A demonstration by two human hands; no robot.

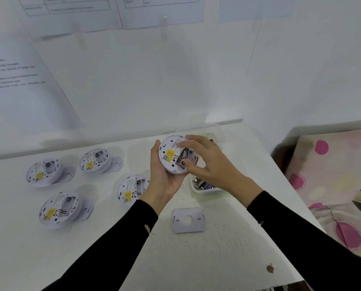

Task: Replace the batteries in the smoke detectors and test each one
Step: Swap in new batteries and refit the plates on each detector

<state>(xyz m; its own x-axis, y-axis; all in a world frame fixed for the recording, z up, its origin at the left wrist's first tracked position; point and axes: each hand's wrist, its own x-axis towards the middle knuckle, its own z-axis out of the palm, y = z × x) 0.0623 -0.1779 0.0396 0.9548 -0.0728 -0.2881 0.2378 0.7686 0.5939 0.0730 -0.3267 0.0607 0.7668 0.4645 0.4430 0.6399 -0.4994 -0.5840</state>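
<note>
Smoke detector (pixel 169 158) held up off the white table (pixel 217 259), back side toward the camera, yellow label and open battery bay showing. The left hand (pixel 162 179) cups it from below, fingers curled round the rim. The right hand (pixel 211 162) comes in from the right with bent fingers and pinches a black battery (pixel 183 156) that sits aslant in the bay, thumb at its lower end, forefinger above. Whether the battery is fully seated cannot be told.

Both arms wear black sleeves (pixel 301 238). Just below the right hand stands a clear plastic tub (pixel 209 194) with more dark batteries (pixel 203 184) lying in it. A loose white mounting plate (pixel 188 220) lies flat on the table, between the two forearms. To the left, four more detectors (pixel 58 210) lie back-up on the table — the nearest partly hidden behind the left wrist. Printed sheets (pixel 70 13) hang on the wall behind; a pink-spotted cloth (pixel 333 175) lies off the table's right edge.
</note>
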